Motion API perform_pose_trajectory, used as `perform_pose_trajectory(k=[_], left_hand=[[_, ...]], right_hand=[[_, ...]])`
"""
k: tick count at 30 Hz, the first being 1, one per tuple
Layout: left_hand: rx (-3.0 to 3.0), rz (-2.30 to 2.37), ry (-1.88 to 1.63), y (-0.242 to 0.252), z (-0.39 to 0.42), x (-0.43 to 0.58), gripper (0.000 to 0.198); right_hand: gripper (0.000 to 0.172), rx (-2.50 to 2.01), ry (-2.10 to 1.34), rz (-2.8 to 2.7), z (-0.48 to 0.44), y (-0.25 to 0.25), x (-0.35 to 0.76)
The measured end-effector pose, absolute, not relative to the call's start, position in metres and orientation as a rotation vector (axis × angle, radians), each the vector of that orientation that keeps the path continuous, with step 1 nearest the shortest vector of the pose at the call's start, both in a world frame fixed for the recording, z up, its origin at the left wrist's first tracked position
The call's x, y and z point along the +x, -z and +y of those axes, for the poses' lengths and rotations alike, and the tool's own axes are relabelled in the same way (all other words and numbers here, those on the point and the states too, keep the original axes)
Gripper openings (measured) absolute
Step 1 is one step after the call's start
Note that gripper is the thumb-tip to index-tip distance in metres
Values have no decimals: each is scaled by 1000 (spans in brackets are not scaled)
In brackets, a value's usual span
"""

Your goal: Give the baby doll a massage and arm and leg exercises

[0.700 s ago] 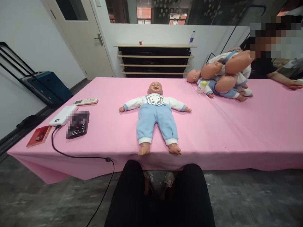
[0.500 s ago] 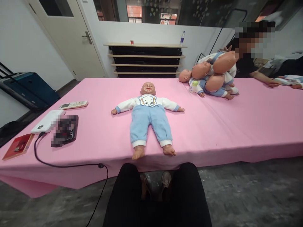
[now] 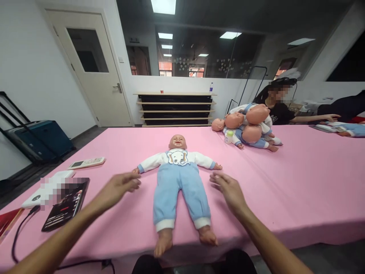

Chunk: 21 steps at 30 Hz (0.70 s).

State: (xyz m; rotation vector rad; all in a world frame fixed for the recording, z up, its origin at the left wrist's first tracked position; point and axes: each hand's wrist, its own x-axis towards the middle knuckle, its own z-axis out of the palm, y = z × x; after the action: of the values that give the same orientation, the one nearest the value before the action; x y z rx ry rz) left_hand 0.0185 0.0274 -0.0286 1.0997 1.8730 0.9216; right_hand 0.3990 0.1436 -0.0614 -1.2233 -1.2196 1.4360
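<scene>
A baby doll (image 3: 179, 179) lies on its back on the pink tablecloth (image 3: 270, 182), head away from me and feet at the near edge. It wears a white and light-blue outfit with an elephant face on the chest, and its arms are spread wide. My left hand (image 3: 121, 186) is over the cloth just left of the doll, near its sleeve, fingers partly curled and holding nothing. On the other side my right hand (image 3: 228, 188) hovers close to the doll's hip and hand, its fingers apart and empty.
Several more dolls (image 3: 248, 127) are piled at the back right, by a co-worker (image 3: 281, 102) in black. At the left lie a remote control (image 3: 87, 163), a white device (image 3: 47, 188), a phone (image 3: 67, 207) and a black cable (image 3: 17, 232). Behind stands a slatted shelf (image 3: 176, 102).
Both my hands have come into view on either side of the doll. My view has tilted up, so the table sits lower. The doll keeps its pose.
</scene>
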Motion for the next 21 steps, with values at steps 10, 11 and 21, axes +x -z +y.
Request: perform_pose_trajectory(k=[10,11,21], left_hand=[[660,1721,-1045,99,143,82,70],[654,1807,-1030,100,149,83,70],[688,1931,-779,117,202,83,86]], right_hand=[[42,-1085,-2115,-1090,229,93,338],[43,-1104,-2130,-1083,236,92,333],[70,-1548,-1719,-1330,287,92,282]])
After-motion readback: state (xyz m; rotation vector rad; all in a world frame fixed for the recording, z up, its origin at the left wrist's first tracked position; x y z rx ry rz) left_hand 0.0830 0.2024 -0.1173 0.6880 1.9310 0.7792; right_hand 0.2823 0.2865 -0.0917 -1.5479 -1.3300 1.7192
